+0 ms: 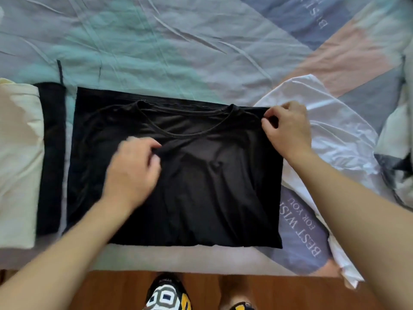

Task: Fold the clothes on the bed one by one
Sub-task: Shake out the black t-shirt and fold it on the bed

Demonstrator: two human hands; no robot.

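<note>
While the black T-shirt (201,186) lies flat across the near edge of the bed (178,52), its neckline turned away from the person, both hands work on its upper part. The left hand (134,173) sits over the chest area, somewhat blurred, with fingers curled and the fingertips gathering a small ridge of fabric just below the collar. The right hand (288,128) is at the shirt's far right corner, by the shoulder, where thumb and forefinger pinch the edge of the cloth while the other fingers are bent in behind. The shirt forms a rough rectangle, its sleeves not showing, and its lower hem runs close to the edge of the mattress. Just left of it lies a narrow dark garment (52,157), folded long, and beside that, touching it, a cream-coloured folded piece (17,157). To the right, partly under the right forearm, a crumpled white garment (330,135) spreads over the patterned bedsheet, which carries printed lettering. Below the bed edge, a wooden floor (111,291) shows, with the person's patterned slippers (167,296) on it.
</note>
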